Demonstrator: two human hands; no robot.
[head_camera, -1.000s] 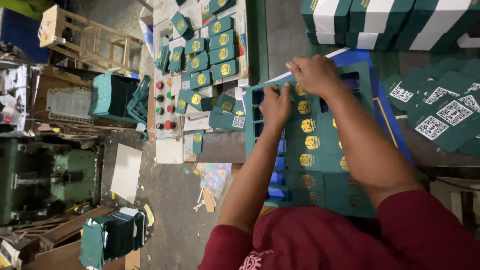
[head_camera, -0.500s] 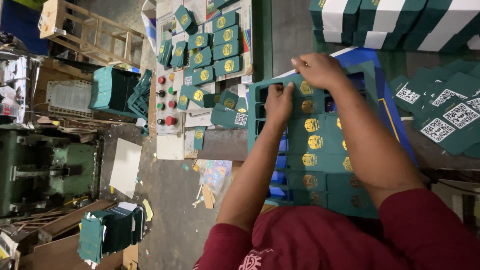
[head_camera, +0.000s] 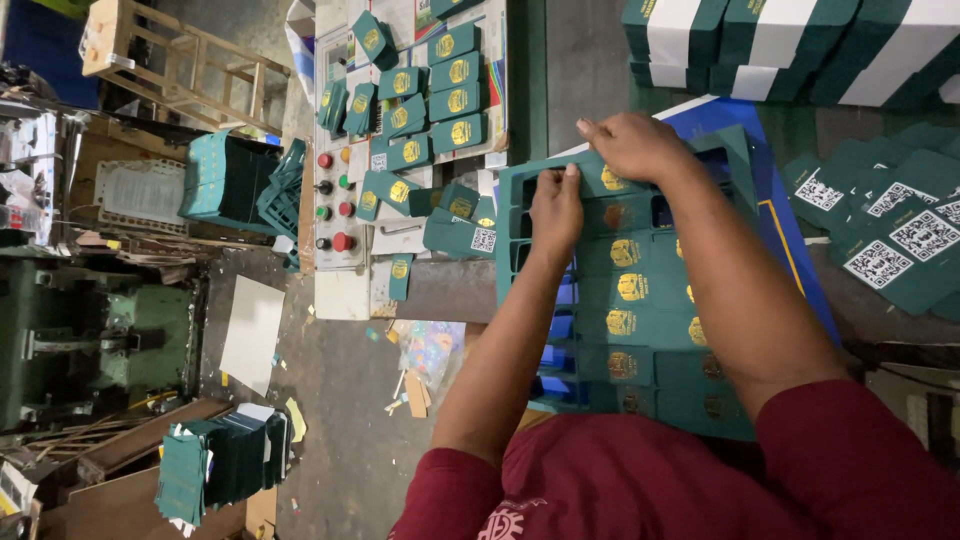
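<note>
Your left hand (head_camera: 556, 208) lay near the middle of the frame, its fingers pressed down on the upper edge of a large green die-cut card sheet (head_camera: 640, 300). Your right hand (head_camera: 632, 147) was just above and to the right of it, fingers curled and pinching the same sheet at its top border, so both hands were closed on the sheet and close to each other. The sheet was printed with rows of gold emblems and had punched openings along its left side. It rested on a blue board (head_camera: 790, 240), which showed under it and on its right side.

To the left of the hands, many small green cut pieces with gold emblems (head_camera: 440, 90) were spread on the table (head_camera: 580, 60), beside a panel with red and green buttons (head_camera: 335, 210). In the upper right, banded green stacks (head_camera: 790, 40) stood. At the right edge, loose green pieces with square code patterns (head_camera: 900, 240) lay.
</note>
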